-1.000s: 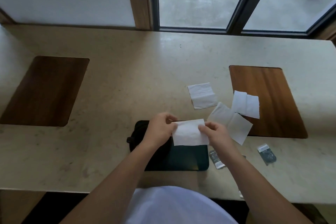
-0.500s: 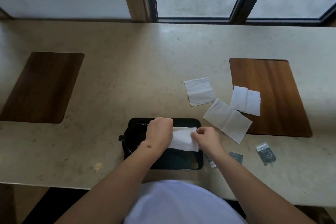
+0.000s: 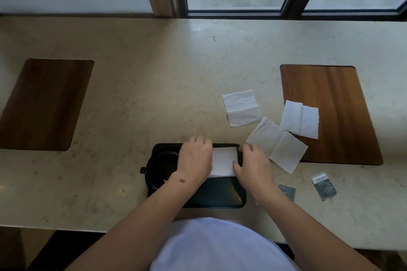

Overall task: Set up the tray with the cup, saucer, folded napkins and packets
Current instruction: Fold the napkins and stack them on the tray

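On the black tray (image 3: 220, 198), at the near edge of the table (image 3: 154, 94), we count a dark cup (image 3: 161, 169) with its handle pointing left, seated at the tray's left end; whether a saucer lies under it we cannot tell, dark on dark. One folded napkin (image 3: 223, 161) lies across the far right part of the tray, and we judge it is being laid or smoothed there. Our left hand (image 3: 195, 158) lies palm-down over the napkin's left end, fingers extended and flat, pressing rather than gripping; part of it hangs over the cup. Our right hand (image 3: 253, 165) touches the napkin's right edge, thumb at the near right corner and fingers at the far right corner; whether it pinches the paper or merely steadies it we cannot tell. Still off the tray, to the right: a square napkin (image 3: 241, 108) far of the tray, an unfolded napkin (image 3: 277, 143) just beside our right hand and overlapping the wooden mat (image 3: 339, 99), and a third napkin (image 3: 300, 119) on that mat. Two packets remain on the table to the near right: one packet (image 3: 287, 190) partly hidden by our right forearm, another packet (image 3: 324, 185) further right. A second wooden mat (image 3: 44, 103) lies far left. We judge the task under halfway done.
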